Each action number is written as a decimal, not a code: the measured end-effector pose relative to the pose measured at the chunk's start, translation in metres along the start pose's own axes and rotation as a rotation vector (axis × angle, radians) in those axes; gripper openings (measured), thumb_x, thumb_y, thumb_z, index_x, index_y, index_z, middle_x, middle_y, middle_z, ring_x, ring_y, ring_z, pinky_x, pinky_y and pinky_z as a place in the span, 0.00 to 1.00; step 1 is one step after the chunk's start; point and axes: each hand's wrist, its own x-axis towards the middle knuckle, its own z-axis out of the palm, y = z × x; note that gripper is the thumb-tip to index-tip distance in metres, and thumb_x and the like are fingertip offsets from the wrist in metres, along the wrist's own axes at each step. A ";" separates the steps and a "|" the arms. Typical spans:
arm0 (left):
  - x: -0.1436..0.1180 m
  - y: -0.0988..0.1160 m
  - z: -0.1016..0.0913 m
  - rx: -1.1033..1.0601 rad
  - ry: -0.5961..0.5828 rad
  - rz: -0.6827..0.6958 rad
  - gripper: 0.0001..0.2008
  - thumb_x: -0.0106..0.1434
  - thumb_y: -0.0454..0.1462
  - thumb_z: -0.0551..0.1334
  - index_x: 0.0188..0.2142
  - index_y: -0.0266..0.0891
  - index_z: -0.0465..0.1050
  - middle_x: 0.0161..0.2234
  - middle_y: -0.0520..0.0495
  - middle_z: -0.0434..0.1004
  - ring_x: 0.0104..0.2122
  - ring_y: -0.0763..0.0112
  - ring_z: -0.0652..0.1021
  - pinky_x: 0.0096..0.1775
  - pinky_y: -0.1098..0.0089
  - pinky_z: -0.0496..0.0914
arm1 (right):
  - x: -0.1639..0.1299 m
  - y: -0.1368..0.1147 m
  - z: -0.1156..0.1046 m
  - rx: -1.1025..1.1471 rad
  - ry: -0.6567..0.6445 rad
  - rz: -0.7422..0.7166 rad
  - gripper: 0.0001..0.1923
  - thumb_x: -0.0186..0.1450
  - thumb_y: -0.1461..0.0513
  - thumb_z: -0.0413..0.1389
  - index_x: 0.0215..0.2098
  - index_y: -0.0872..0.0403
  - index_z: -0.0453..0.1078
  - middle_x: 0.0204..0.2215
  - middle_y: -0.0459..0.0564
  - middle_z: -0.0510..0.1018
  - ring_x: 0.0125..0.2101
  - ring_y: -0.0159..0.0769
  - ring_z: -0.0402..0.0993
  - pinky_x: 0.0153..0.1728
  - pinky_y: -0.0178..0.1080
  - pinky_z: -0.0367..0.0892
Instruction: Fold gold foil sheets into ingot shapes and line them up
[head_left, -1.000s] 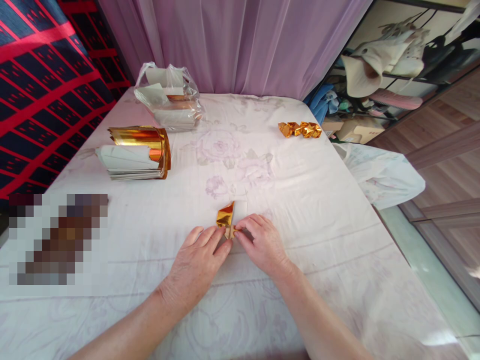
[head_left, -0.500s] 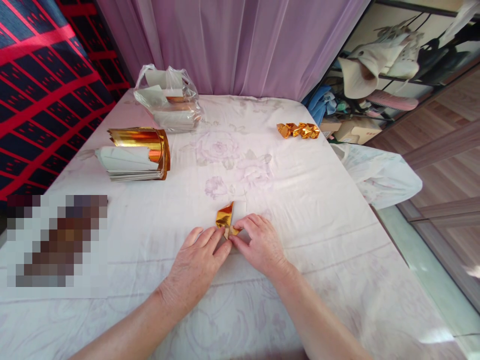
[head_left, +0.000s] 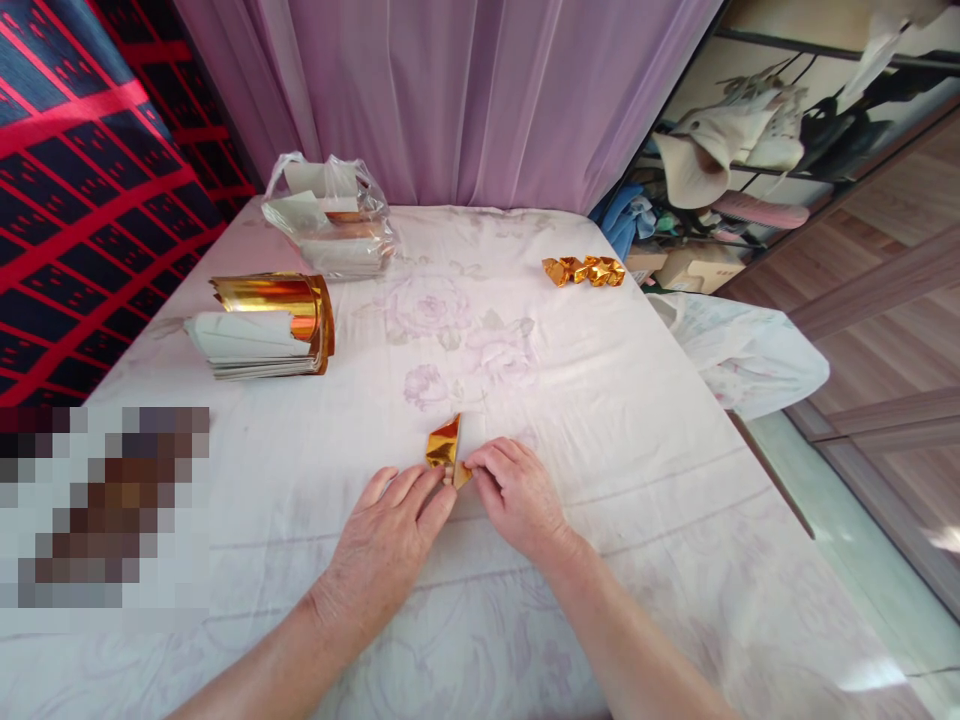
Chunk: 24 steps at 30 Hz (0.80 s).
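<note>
A small sheet of gold foil paper (head_left: 443, 441), partly folded, lies on the cloth in front of me. Its gold side shows on the left and its pale side on the right. My left hand (head_left: 394, 520) rests flat with fingers stretched out, the index finger and thumb tips pressing on the paper's lower left edge. At the lower right of the sheet, my right hand (head_left: 521, 495) has its thumb and index finger closed on a small folded gold corner. Those fingertips hide part of the fold.
A bent stack of gold foil paper (head_left: 322, 325) stands at left, before a clear plastic bag (head_left: 367, 235) of more sheets. Folded gold pieces (head_left: 585, 271) sit in a row at the far right. A blurred patch (head_left: 112, 510) covers the near left. A shelf (head_left: 750, 150) stands beyond the right edge.
My right thumb has drawn away from the left thumb toward the right, so more of the small folded corner shows. The whole view has shifted slightly.
</note>
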 end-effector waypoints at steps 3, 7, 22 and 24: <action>0.001 -0.002 0.002 -0.007 0.023 0.001 0.18 0.68 0.29 0.53 0.54 0.39 0.72 0.49 0.43 0.78 0.48 0.60 0.75 0.51 0.57 0.63 | -0.001 0.002 0.001 0.055 0.068 -0.009 0.10 0.65 0.70 0.50 0.36 0.51 0.70 0.32 0.48 0.76 0.34 0.37 0.73 0.37 0.39 0.67; 0.001 -0.003 0.004 -0.021 0.014 -0.002 0.16 0.67 0.31 0.55 0.52 0.41 0.74 0.49 0.44 0.78 0.49 0.59 0.74 0.51 0.56 0.64 | -0.001 0.007 0.002 0.099 0.184 0.019 0.09 0.64 0.69 0.51 0.37 0.51 0.70 0.36 0.51 0.77 0.39 0.37 0.74 0.42 0.40 0.69; 0.000 -0.023 0.009 -0.083 0.031 -0.028 0.13 0.70 0.34 0.54 0.46 0.43 0.76 0.53 0.50 0.78 0.56 0.58 0.72 0.60 0.52 0.58 | 0.002 0.022 -0.005 -0.120 0.150 0.206 0.19 0.63 0.70 0.46 0.47 0.52 0.71 0.44 0.53 0.79 0.47 0.43 0.71 0.47 0.45 0.63; 0.001 -0.023 0.008 -0.073 0.041 -0.047 0.13 0.70 0.35 0.54 0.45 0.42 0.77 0.55 0.48 0.77 0.57 0.57 0.72 0.60 0.51 0.59 | 0.001 0.022 -0.005 -0.111 0.137 0.203 0.20 0.61 0.72 0.47 0.47 0.52 0.72 0.43 0.52 0.80 0.46 0.43 0.71 0.46 0.44 0.63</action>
